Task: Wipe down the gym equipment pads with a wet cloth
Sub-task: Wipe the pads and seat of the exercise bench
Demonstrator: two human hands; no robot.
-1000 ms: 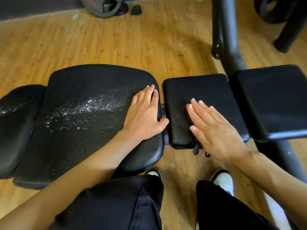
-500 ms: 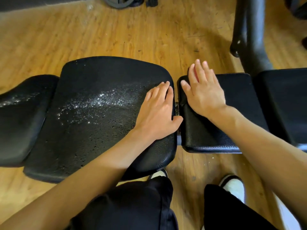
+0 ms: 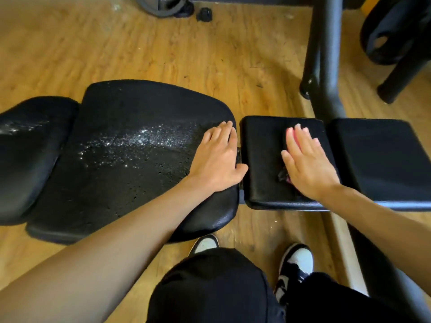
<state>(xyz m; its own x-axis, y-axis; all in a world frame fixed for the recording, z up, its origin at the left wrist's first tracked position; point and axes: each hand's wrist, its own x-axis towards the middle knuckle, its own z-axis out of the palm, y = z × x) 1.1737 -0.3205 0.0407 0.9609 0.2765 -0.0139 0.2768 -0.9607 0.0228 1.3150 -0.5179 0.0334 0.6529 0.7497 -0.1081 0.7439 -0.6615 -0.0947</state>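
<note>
The right hand (image 3: 310, 164) is lying flat, fingers straight and close together, pressing the cloth (image 3: 290, 134) onto the small middle pad (image 3: 261, 159), nearer that pad's right edge than its left. The cloth is showing only as a pink strip past the blurred fingertips and a dark scrap by the thumb. The rest is hidden under the palm, so I cannot tell how big or how wet it is.

The left hand (image 3: 217, 159) is resting open on the right edge of the large pad (image 3: 128, 183), apparently bracing. To my eye, wiping of the middle pad is under way.

Droplets (image 3: 140, 138) are glistening across the large pad and the far-left pad (image 3: 28, 159). Those seem due next, which calls for carrying the cloth over the gap and lifting the left hand clear. The right-hand pad (image 3: 377, 159) is running out of frame.
</note>
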